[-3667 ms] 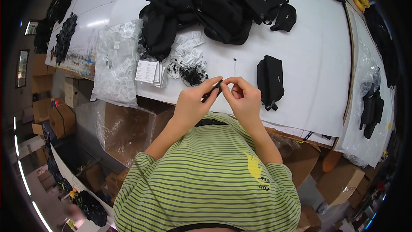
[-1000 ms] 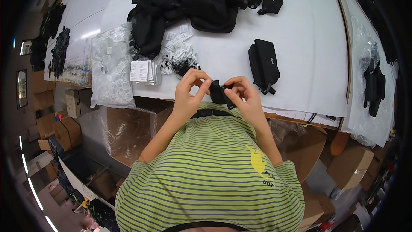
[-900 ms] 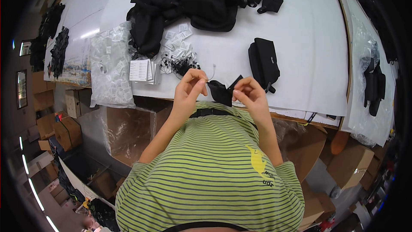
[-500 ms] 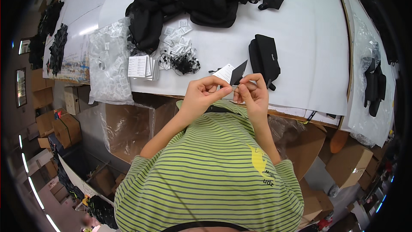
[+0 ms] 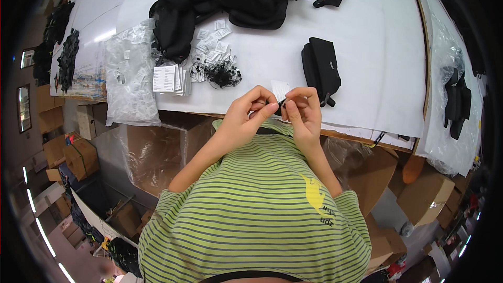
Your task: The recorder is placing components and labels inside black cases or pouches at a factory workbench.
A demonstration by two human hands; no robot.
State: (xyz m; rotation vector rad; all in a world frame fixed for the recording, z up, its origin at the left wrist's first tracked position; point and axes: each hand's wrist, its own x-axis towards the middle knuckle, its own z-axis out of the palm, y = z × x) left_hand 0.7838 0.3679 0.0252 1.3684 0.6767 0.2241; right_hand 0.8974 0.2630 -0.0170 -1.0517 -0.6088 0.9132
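Note:
My left hand (image 5: 248, 114) and my right hand (image 5: 304, 116) meet at the table's front edge, thumbs and fingertips pinched close together. Between them is a thin black tag string (image 5: 282, 103), mostly hidden by the fingers. Just beyond the fingertips shows a white printed hang tag (image 5: 280, 90); whether it hangs from the string I cannot tell. A black pouch (image 5: 320, 68) lies right of my right hand. To the left sit a tangle of black tag strings (image 5: 222, 75) and a stack of white printed cards (image 5: 166, 79).
Small white packets (image 5: 214, 42) lie scattered behind the strings. Left of the cards is a clear plastic bag (image 5: 131, 78) of more packets. Black bags (image 5: 251, 2) are heaped at the back of the white table (image 5: 377, 57). Cardboard boxes (image 5: 424, 199) stand below.
The dark card that stuck up between my hands has dropped out of sight, and the white hang tag shows more upright. Both hands stay pinched, appearing slightly further left.

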